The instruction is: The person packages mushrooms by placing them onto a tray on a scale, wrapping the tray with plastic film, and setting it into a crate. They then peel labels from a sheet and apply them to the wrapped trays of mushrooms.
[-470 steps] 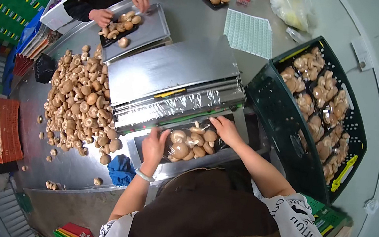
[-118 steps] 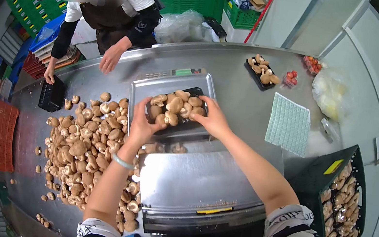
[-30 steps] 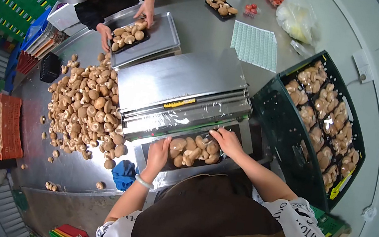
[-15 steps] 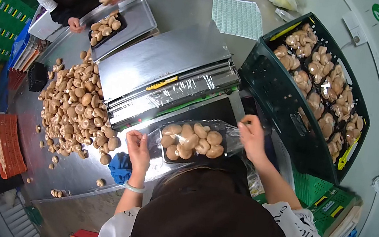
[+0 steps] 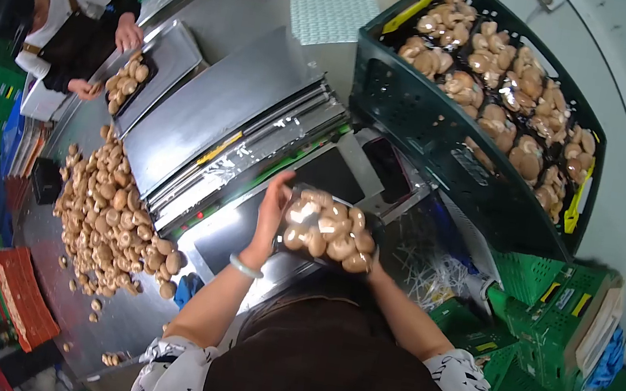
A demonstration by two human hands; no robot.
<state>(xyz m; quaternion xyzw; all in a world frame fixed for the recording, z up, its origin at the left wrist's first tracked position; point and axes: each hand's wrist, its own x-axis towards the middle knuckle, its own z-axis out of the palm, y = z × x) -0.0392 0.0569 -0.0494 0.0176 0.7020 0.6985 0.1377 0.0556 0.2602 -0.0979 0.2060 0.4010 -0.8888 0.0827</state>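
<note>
A black tray of brown mushrooms (image 5: pixel 326 231), covered in clear film, is held up in front of my chest. My left hand (image 5: pixel 272 207) grips its left end with the palm against the side. My right hand (image 5: pixel 374 264) is mostly hidden under the tray's right corner and supports it from below. The tray hangs just above the dark plate of the wrapping machine (image 5: pixel 257 138), whose film roll runs diagonally behind it.
A dark green crate (image 5: pixel 420 127) full of wrapped mushroom trays stands at the right. A pile of loose mushrooms (image 5: pixel 103 217) lies on the steel table at left. Another person (image 5: pixel 71 30) fills a tray at the far left. Green crates (image 5: pixel 556 305) sit low right.
Both hands, which were apart beside the film-covered tray, have closed on its two ends and lifted it off the plate. My head has turned right, so the crate fills more of the view.
</note>
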